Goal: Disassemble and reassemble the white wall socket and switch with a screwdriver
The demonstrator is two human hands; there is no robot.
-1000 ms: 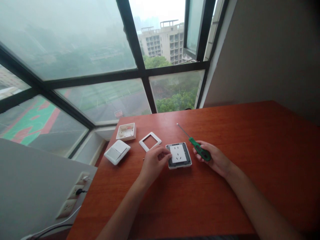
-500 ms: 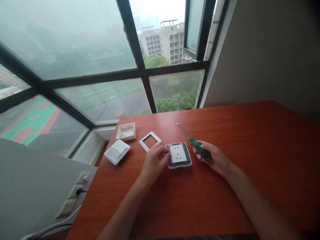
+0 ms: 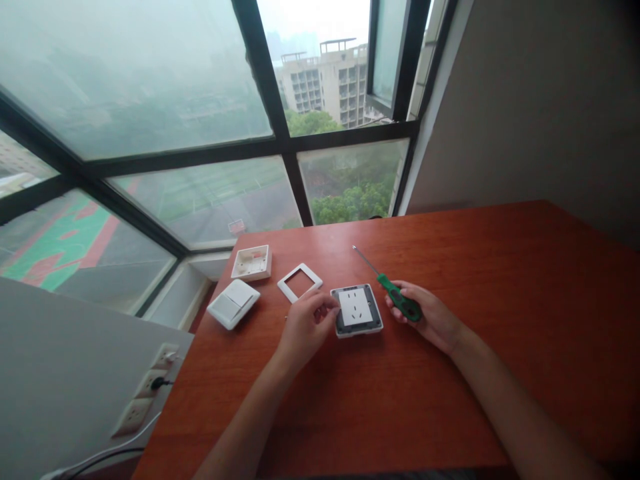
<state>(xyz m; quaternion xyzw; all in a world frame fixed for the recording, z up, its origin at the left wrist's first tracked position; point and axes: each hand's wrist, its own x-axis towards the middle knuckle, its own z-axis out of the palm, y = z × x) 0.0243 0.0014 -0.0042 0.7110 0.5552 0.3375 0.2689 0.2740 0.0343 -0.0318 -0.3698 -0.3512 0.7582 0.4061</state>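
Observation:
A wall socket (image 3: 357,308) with a white face and dark grey surround lies face up on the table, seated on a white box. At its left edge is my left hand (image 3: 311,323), thumb and fingertips pinched together; whatever they hold is too small to make out. My right hand (image 3: 425,313) grips a screwdriver (image 3: 400,298) by its green handle, to the right of the socket. The metal shaft points up and to the left, away from the socket. Just beyond my left hand lies a white cover frame (image 3: 284,285), partly hidden by the fingers.
On the left of the reddish-brown table (image 3: 480,267) are an open white mounting box (image 3: 251,263) and a white wall switch (image 3: 233,304). Windows (image 3: 350,180) border the far side. Wall outlets (image 3: 151,383) with plugged cables sit below left.
Hardly anything differs. Both hands, the screwdriver and the socket keep their places, with only a tiny shift of the whole view.

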